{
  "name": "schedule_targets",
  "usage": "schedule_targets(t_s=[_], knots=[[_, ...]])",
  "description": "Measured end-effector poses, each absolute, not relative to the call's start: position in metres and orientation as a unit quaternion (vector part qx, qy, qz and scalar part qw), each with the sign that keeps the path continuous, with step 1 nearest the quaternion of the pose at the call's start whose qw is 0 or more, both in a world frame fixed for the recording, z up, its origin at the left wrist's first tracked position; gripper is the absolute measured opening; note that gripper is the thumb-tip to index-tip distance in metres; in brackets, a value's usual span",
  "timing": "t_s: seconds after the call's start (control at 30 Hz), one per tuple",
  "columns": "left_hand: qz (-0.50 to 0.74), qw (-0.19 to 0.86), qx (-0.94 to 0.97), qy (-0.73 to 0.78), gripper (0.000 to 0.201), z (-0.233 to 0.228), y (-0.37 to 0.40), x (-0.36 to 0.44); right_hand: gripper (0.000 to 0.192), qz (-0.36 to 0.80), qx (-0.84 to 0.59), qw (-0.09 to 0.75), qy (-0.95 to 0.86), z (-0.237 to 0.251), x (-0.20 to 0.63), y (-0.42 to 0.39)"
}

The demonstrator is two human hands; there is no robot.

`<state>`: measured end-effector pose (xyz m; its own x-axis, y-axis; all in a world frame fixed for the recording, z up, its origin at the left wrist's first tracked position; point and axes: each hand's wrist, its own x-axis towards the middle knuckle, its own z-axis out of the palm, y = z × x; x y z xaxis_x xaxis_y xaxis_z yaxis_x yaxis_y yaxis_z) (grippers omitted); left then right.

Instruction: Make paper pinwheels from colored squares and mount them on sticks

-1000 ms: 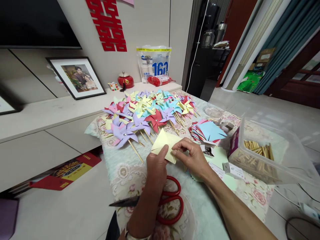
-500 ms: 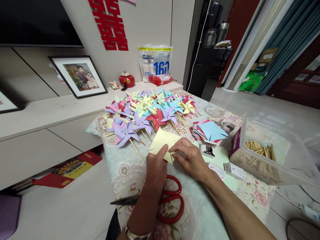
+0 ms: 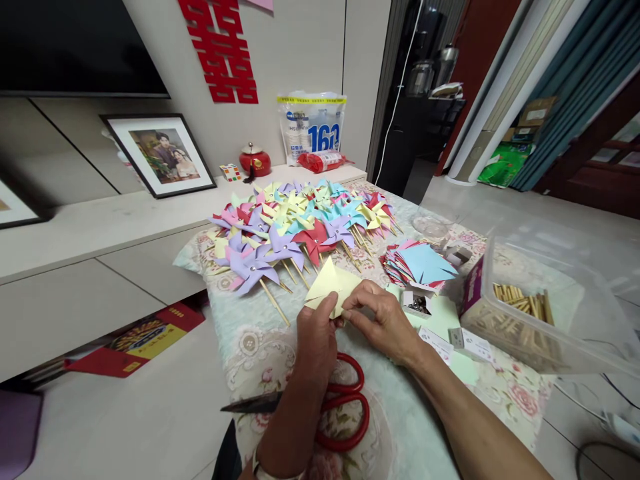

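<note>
A pale yellow paper square with slits [image 3: 333, 283] is held between my two hands above the table. My left hand [image 3: 320, 330] grips its near-left part, thumb on top. At its right edge, my right hand [image 3: 380, 313] pinches a corner of the paper with thumb and fingers. Part of the sheet is hidden behind the fingers. Red-handled scissors [image 3: 363, 400] lie beneath my left forearm, blades to the left. Beyond the hands, many finished paper pinwheels [image 3: 313, 237] on wooden sticks lie heaped.
To the right sit a stack of coloured paper squares [image 3: 425, 261], a small open box of fasteners [image 3: 417, 301], small white boxes [image 3: 470, 342] and a clear plastic bin [image 3: 530, 333] holding wooden sticks. Behind, a framed photo [image 3: 160, 157] and a red jar [image 3: 255, 162] stand on the cabinet.
The yellow paper has turned slightly in my hands, and its right side is now bent inward by my right hand. The view has shifted slightly.
</note>
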<state>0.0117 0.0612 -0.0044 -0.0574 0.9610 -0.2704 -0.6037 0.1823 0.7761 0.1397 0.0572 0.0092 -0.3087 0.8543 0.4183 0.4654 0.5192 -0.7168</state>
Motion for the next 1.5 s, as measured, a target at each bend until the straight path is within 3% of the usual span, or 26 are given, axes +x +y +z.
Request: schedule_targets(t_s=[0.53, 1.5], knots=[[0.597, 0.660, 0.233, 0.392, 0.012, -0.005, 0.061, 0.015, 0.015, 0.419, -0.530, 0.470, -0.568, 0.003, 0.139, 0.062], [0.594, 0.580, 0.301, 0.470, 0.016, -0.019, 0.063, 0.019, 0.019, 0.425, -0.558, 0.481, -0.526, 0.007, 0.135, 0.063]])
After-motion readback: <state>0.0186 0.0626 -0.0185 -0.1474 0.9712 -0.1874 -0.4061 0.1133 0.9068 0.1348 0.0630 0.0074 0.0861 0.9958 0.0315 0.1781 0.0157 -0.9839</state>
